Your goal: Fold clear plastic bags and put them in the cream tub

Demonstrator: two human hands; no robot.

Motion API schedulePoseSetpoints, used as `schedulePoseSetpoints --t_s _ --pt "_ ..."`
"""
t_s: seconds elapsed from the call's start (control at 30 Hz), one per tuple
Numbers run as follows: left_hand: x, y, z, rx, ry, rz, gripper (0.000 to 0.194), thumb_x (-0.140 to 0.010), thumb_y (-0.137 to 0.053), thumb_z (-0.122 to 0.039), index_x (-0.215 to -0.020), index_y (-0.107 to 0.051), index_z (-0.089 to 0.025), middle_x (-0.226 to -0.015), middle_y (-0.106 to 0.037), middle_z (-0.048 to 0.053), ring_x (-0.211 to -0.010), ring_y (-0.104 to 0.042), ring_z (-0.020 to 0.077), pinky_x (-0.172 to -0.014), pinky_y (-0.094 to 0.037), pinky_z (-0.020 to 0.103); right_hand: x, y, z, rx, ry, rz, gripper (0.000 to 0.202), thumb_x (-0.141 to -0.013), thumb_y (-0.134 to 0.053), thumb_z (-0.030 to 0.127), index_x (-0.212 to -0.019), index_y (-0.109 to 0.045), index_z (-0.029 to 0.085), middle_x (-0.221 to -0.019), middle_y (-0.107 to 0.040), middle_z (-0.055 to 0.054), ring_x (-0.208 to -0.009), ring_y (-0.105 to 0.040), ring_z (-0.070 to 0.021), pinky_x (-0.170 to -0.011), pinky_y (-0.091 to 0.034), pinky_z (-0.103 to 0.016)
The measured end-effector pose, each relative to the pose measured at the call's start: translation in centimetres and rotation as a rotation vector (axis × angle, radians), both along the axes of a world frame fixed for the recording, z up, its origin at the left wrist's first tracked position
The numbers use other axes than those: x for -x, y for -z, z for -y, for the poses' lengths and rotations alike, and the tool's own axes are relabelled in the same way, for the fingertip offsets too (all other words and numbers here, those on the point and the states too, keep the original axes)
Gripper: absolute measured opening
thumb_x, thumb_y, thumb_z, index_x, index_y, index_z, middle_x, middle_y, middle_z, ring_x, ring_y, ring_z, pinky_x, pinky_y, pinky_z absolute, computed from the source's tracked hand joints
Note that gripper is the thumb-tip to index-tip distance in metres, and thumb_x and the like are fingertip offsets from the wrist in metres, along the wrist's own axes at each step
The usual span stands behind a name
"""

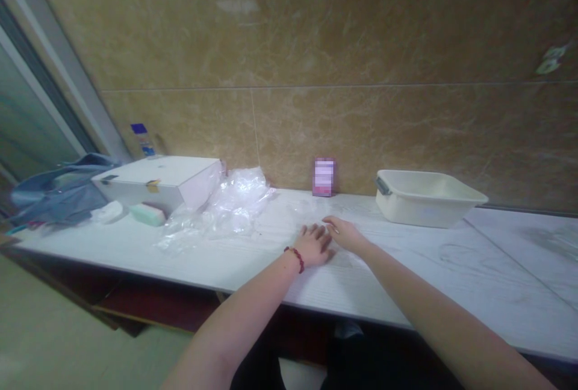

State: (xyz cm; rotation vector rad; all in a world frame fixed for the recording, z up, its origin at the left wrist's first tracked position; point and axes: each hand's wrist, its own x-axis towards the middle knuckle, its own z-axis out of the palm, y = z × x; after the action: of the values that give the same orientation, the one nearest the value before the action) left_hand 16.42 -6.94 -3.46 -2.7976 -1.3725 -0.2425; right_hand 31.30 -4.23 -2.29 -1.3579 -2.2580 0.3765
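My left hand [313, 245], with a dark red bead bracelet at its wrist, lies on the white tabletop [253, 257] with its fingers spread. Just right of it and close by, my right hand [343, 233] reaches in; its fingers are bent, and whether they hold anything is hard to make out. Thin clear plastic [311, 209] lies flat on the table just beyond both hands. Behind that, a pink and purple card or phone [323, 177] stands upright against the wall, its face blurred.
Crumpled clear plastic bags [235, 203] lie left of the hands, beside a white box [158, 182]. A green and white block [148, 214], blue cloth [67, 194] and bottle [143, 139] are further left. A cream bin [427, 200] sits at the right back.
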Motion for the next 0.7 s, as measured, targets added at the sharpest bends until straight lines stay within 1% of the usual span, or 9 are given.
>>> schedulePoseSetpoints --t_s 0.1,0.17,0.27,0.37,0.43,0.57,0.7 --pt "-0.2 -0.2 0.5 0.052 -0.013 -0.051 0.057 -0.078 -0.023 -0.052 -0.128 -0.02 -0.024 -0.134 -0.023 0.008 -0.121 -0.018 0.0286 -0.093 -0.013 0.056 0.9 1.0 -0.8 0.03 -0.044 0.04 0.039 -0.082 -0.027 0.026 -0.118 -0.039 0.018 -0.113 -0.051 -0.007 -0.102 -0.049 -0.0158 -0.087 -0.037 -0.03" --pt "-0.2 -0.6 0.7 0.076 -0.02 -0.063 0.059 -0.078 -0.023 -0.053 -0.129 -0.017 -0.025 -0.136 -0.02 0.009 -0.122 -0.016 0.0294 -0.091 -0.011 0.059 1.2 1.5 -1.5 0.026 -0.072 0.102 0.04 -0.083 -0.025 0.025 -0.121 -0.036 0.018 -0.117 -0.048 -0.007 -0.108 -0.044 -0.0165 -0.092 -0.031 -0.034" --pt "-0.3 -1.0 0.8 0.104 -0.03 -0.07 0.06 -0.077 -0.022 -0.056 -0.129 -0.017 -0.026 -0.137 -0.016 0.01 -0.122 -0.015 0.0307 -0.088 -0.008 0.063 1.2 2.0 -2.8 0.014 -0.09 0.21 0.041 -0.084 -0.023 0.025 -0.122 -0.036 0.018 -0.126 -0.039 -0.008 -0.118 -0.031 -0.0187 -0.097 -0.021 -0.041" --pt "-0.3 -1.1 0.8 0.119 -0.031 -0.07 0.061 -0.076 -0.02 -0.058 -0.128 -0.019 -0.027 -0.137 -0.014 0.011 -0.122 -0.014 0.0316 -0.086 -0.006 0.065 0.7 2.1 -4.2 0.056 -0.092 0.297 0.046 -0.085 -0.02 0.033 -0.126 -0.03 0.017 -0.132 -0.028 -0.007 -0.123 -0.02 -0.0201 -0.099 -0.016 -0.042" --pt "-0.3 -1.0 0.8 0.128 -0.03 -0.058 0.062 -0.075 -0.018 -0.06 -0.129 -0.019 -0.028 -0.137 -0.014 0.011 -0.122 -0.014 0.0324 -0.084 -0.005 0.066 0.0 2.1 -5.1 0.066 -0.098 0.348 0.05 -0.085 -0.016 0.04 -0.129 -0.026 0.018 -0.134 -0.023 -0.005 -0.124 -0.017 -0.0206 -0.099 -0.013 -0.043" --pt "-0.2 -1.1 0.9 0.158 -0.032 -0.057 0.062 -0.073 -0.018 -0.063 -0.127 -0.021 -0.033 -0.138 -0.011 0.009 -0.122 -0.012 0.0347 -0.082 -0.002 0.068 -1.6 2.2 -6.8 0.012 -0.083 0.428 0.056 -0.081 -0.017 0.05 -0.13 -0.022 0.023 -0.136 -0.019 -0.004 -0.124 -0.014 -0.0224 -0.098 -0.009 -0.046" --pt "-0.2 -1.2 1.0 0.177 -0.046 -0.044 0.059 -0.073 -0.02 -0.063 -0.125 -0.024 -0.037 -0.138 -0.013 0.006 -0.122 -0.012 0.0343 -0.083 0.0 0.067 -3.0 2.2 -8.7 0.022 -0.048 0.45 0.056 -0.08 -0.019 0.052 -0.129 -0.024 0.026 -0.136 -0.019 -0.003 -0.124 -0.015 -0.023 -0.098 -0.01 -0.048"
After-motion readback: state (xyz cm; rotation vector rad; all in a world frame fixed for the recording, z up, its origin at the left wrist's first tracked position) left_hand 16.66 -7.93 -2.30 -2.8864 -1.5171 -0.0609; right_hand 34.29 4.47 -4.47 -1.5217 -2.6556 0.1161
